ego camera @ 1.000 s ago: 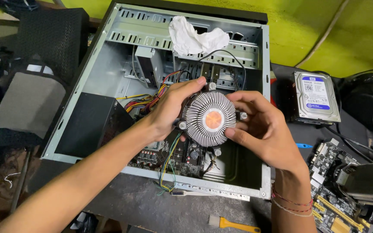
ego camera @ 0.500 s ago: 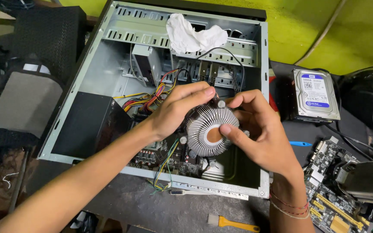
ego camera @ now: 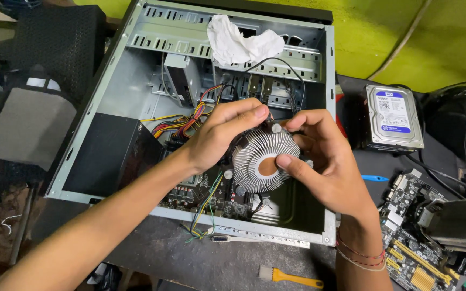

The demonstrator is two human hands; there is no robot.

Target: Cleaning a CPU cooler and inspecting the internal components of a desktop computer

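Note:
A round finned aluminium cooler (ego camera: 260,156) with a copper-coloured core is held tilted above the motherboard (ego camera: 200,196) inside an open grey computer case (ego camera: 136,91). My left hand (ego camera: 219,134) grips its upper left rim, fingers curled over the top. My right hand (ego camera: 324,159) holds its right side, with the thumb pressed near the copper core. A black cable runs from the cooler up toward the drive bays.
A crumpled white cloth (ego camera: 241,43) lies on the case's drive cage. A hard drive (ego camera: 392,116) sits on the right, above loose circuit boards (ego camera: 413,258) and a heatsink (ego camera: 451,221). A yellow-handled brush (ego camera: 289,276) lies in front of the case. Coloured power wires (ego camera: 187,121) bunch inside.
Both hands have lifted the cooler and tipped it, so its finned underside now faces more to the left. My left fingers moved over its top edge.

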